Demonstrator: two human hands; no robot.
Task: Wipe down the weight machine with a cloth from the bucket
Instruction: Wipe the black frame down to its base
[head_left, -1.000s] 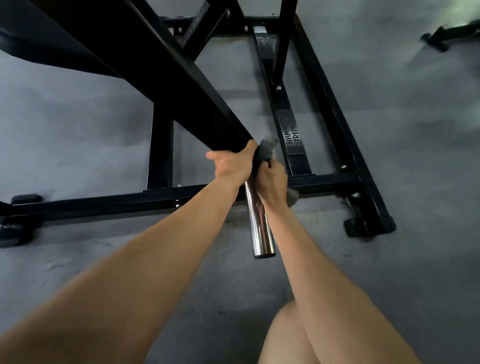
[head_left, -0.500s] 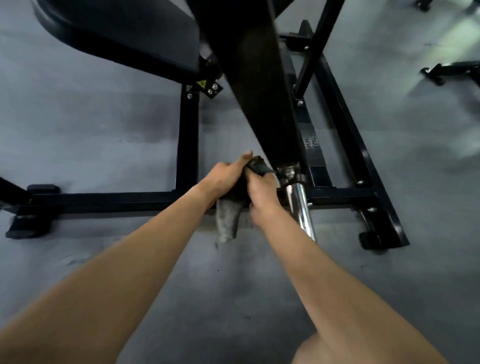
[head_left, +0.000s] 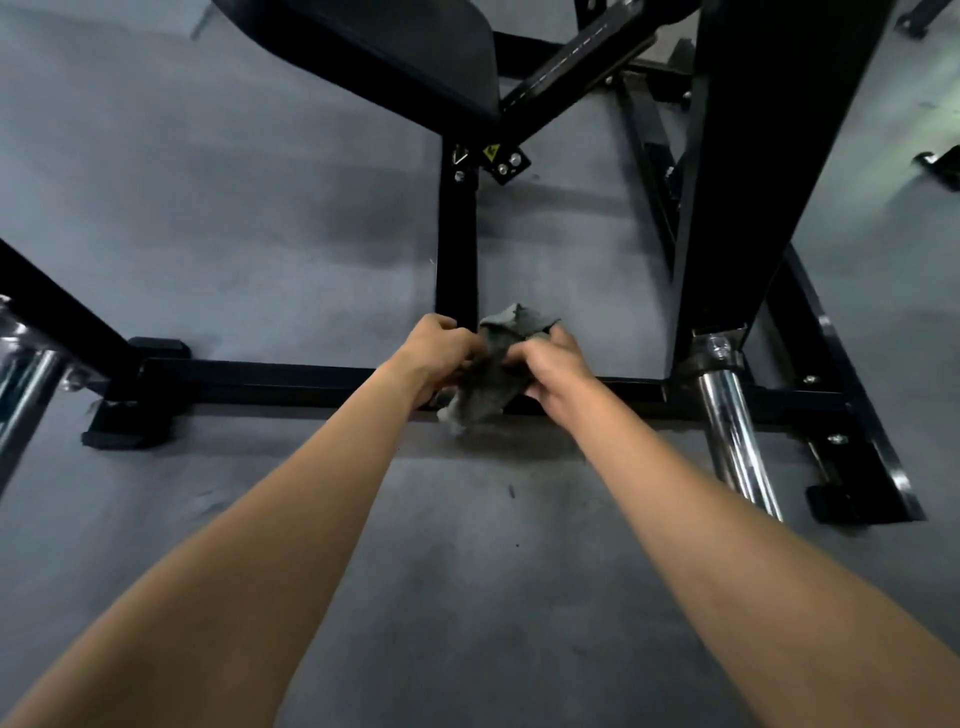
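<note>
A dark grey cloth (head_left: 493, 382) hangs bunched between my two hands, above the floor and in front of the black weight machine's low cross bar (head_left: 270, 382). My left hand (head_left: 441, 353) grips its left side and my right hand (head_left: 550, 364) grips its right side. The machine's thick black lever arm (head_left: 753, 171) slants down at the right and ends in a chrome weight peg (head_left: 732, 436). Its black padded seat (head_left: 395, 52) sits at the top. The bucket is out of view.
Grey rubber floor (head_left: 467, 571) lies all around. A second chrome peg (head_left: 26, 395) shows at the left edge. Black rubber feet (head_left: 124, 431) cap the frame's ends. Part of another machine's base (head_left: 940, 166) sits at the far right.
Both hands left the chrome peg and the lever arm and came together over the cloth. The view swung left, so the peg now stands to the right of my hands.
</note>
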